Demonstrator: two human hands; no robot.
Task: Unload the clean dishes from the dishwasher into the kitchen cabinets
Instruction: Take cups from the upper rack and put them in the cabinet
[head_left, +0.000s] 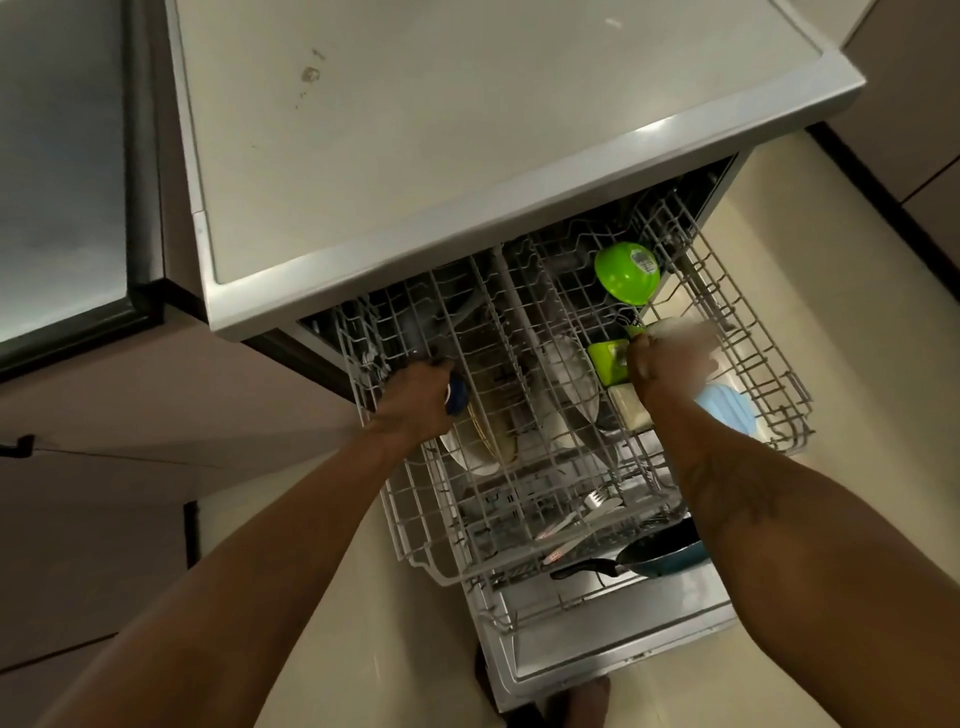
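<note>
Bare forearms reaching down over pulled-out upper rack (415, 519), left hand (415, 397) curled round small dark blue item (457, 397) at rack's left side, right hand (670, 364) blurred beside green square container (607, 361), finger state impossible to tell, white plates (571, 382) between hands, green bowl (626, 273) farther back.

lime green bowl (626, 273), navy cup (457, 396), pale blue dish (727, 410), teal pan (670, 558)

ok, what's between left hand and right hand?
Head view: from the left hand, gripping a dark blue item, to the right hand: white plates on edge among rack wires, then a green container.
</note>
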